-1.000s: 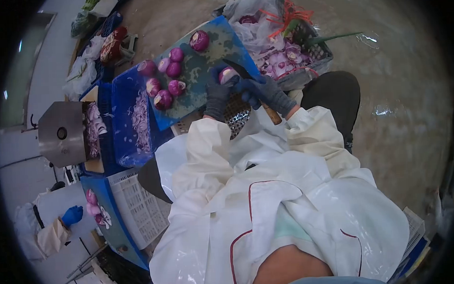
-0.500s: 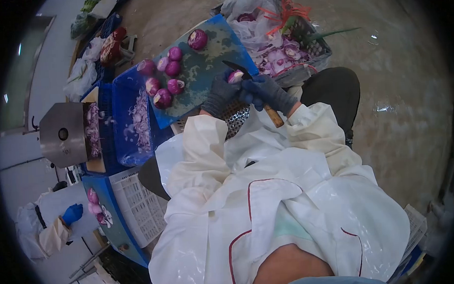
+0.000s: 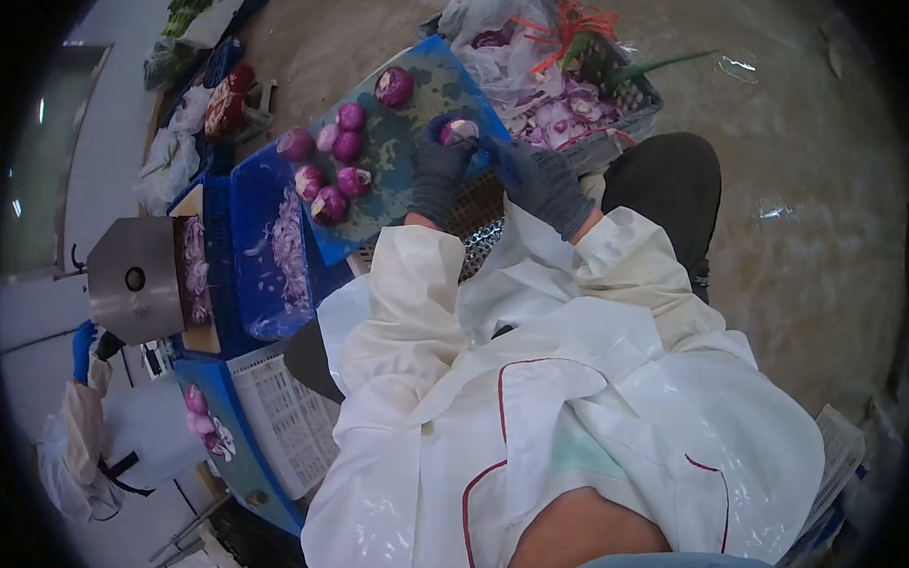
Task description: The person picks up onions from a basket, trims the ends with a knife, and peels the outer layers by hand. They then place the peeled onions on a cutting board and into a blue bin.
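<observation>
My left hand (image 3: 441, 174), in a dark blue glove, grips a partly peeled red onion (image 3: 458, 133) over the right part of a blue cutting board (image 3: 409, 135). Against the onion's right side is my right hand (image 3: 543, 184), gloved too, its fingers bent and partly hidden. The knife does not show clearly; whether my right hand still holds it cannot be made out. Several peeled red onions (image 3: 353, 181) lie on the board's left half, and a larger one (image 3: 395, 87) sits near its top edge.
A crate of onion skins (image 3: 566, 110) with plastic and red string stands beyond the board. To the left are a blue bin of sliced onion (image 3: 285, 255), a metal machine (image 3: 134, 280) and a second board (image 3: 242, 457). A co-worker (image 3: 79, 437) in white stands at far left.
The knife blade and handle, seen before at my right hand, no longer show. My right hand has turned, fingers pointing up toward the onion. The co-worker's blue-gloved hand has moved up to the machine.
</observation>
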The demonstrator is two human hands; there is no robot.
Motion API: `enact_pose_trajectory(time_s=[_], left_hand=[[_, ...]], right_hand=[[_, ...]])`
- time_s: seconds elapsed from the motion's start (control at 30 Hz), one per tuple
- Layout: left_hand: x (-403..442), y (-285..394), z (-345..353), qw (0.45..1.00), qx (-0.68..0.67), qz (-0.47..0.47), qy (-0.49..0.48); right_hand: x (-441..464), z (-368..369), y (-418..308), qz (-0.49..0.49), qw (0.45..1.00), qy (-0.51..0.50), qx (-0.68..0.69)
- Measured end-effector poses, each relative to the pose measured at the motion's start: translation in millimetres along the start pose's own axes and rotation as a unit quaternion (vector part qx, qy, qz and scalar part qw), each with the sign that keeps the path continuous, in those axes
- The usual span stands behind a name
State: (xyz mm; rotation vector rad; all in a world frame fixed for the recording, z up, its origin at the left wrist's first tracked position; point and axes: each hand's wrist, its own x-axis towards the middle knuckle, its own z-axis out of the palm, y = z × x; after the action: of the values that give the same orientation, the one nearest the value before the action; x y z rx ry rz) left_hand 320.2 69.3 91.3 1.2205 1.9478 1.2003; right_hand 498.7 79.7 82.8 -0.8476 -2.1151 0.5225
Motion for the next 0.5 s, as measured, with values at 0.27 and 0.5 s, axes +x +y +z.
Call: enact_pose_trajectory(time_s=[0.27,0.5], left_hand=[[-2.5,13.2,34.2,0.976,0.207,0.063,-0.005],[9.6,11.0,28.8,0.958,-0.279,-0.016,-0.060]], right_hand=[[1.5,10.4,22.3,0.077,0.995,-0.040,-0.048],[19.1,-19.7,64.5,0.455,0.701,0.137,0.531]])
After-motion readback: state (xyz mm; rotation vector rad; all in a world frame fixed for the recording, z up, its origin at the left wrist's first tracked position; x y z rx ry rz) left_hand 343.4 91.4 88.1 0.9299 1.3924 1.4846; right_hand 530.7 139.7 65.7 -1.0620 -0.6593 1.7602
